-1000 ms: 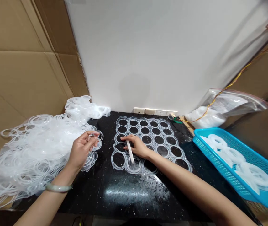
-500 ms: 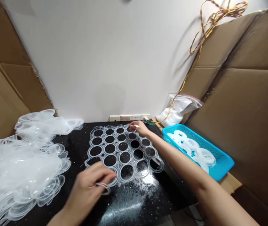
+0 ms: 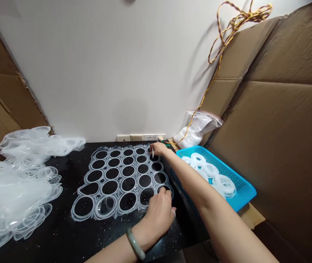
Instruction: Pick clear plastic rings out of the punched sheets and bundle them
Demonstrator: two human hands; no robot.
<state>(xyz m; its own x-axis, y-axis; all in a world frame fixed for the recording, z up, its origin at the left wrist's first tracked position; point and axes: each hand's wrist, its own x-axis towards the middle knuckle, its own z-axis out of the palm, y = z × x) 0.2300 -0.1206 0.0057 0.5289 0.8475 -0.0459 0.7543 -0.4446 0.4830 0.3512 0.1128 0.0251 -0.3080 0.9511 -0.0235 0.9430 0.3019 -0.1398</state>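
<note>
A translucent sheet of joined rings (image 3: 121,179) lies flat on the black tabletop, the dark surface showing through its round holes. At its near right corner, my left hand (image 3: 160,208), with a green bangle (image 3: 135,244) on the wrist, curls its fingers over the edge. A whitish bit shows by the thumb; I cannot make out what it is. My right hand (image 3: 159,148) reaches to the far right corner, closed, with a thin white stick (image 3: 153,152) pointing down from its fingers. The fingertips partly cover the ring there.
Heaps of clear ring sheets (image 3: 10,197) cover the left side. A blue basket (image 3: 242,184) of white rings (image 3: 224,184) stands right, beneath my right forearm. Behind are wall sockets (image 3: 136,137), a plastic bag (image 3: 196,128) and a yellow cord (image 3: 206,89). Cardboard (image 3: 287,120) walls the right side.
My left hand has gone from the sheet's near left part, where it held a thin loose ring, to its near right corner. The right hand stays at the far right corner. The view has turned right.
</note>
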